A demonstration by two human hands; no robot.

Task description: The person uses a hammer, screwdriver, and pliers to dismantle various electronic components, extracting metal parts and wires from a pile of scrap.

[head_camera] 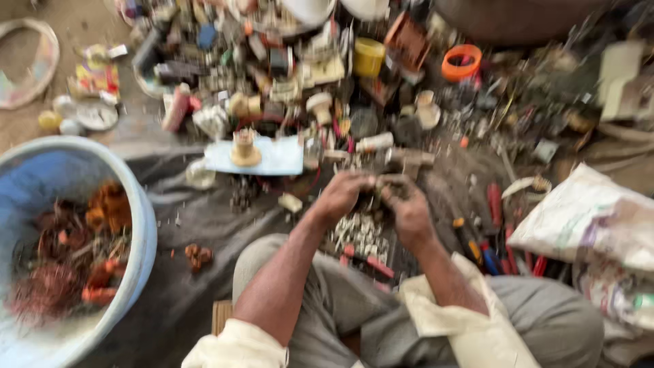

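Note:
My left hand point(342, 194) and my right hand point(407, 210) meet in front of my knees, both closed around a small dark metal part point(379, 189) held between them. The picture is blurred, so the part's shape is unclear. Just below the hands lies a pile of small pale metal pieces point(360, 232) on a dark cloth point(197, 225). My grey-trousered legs fill the bottom middle.
A blue plastic tub point(139, 225) with copper wire coils stands at the left. A dense heap of scrap electrical parts covers the far ground, with a yellow container point(368, 56) and an orange ring point(461, 63). Red-handled tools point(501, 238) and a white sack point(589, 218) lie at the right.

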